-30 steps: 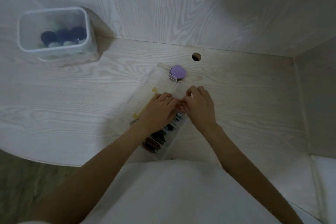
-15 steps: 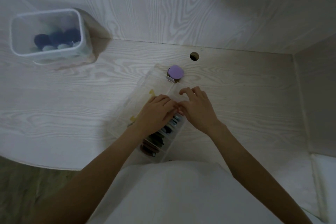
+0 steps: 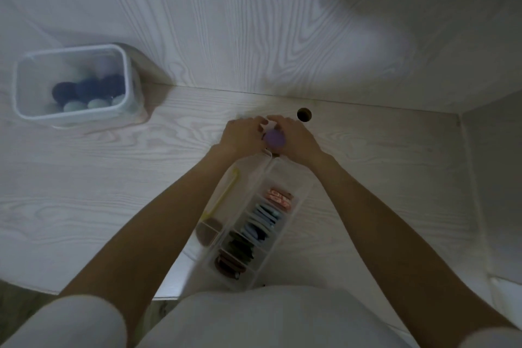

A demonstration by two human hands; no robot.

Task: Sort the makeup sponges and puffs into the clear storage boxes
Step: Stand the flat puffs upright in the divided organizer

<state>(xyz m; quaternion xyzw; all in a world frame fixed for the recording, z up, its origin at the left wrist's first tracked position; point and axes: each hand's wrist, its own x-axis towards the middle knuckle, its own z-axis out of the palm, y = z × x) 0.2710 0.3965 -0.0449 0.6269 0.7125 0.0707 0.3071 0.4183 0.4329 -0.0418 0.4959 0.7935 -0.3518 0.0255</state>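
A round purple puff (image 3: 274, 139) lies on the desk just past the far end of the long clear divided box (image 3: 293, 216). My left hand (image 3: 242, 135) and my right hand (image 3: 297, 141) flank the puff with fingers curled round it, fingertips meeting beyond it. The box's compartments hold red-patterned puffs (image 3: 279, 198), light blue ones (image 3: 264, 219), dark green ones (image 3: 240, 248) and brown ones (image 3: 226, 264). Its left section holds a yellow-handled item (image 3: 223, 198). A clear tub (image 3: 127, 85) at the far left holds dark blue and pale green sponges (image 3: 84, 93).
The pale wooden desk (image 3: 113, 178) meets a back wall panel and a side wall on the right. A round cable hole (image 3: 304, 114) sits just beyond my right hand. My white clothing fills the bottom of the view.
Both hands left the top of the divided box and reached forward to its far end, closing round the purple puff. The box's compartments are now uncovered.
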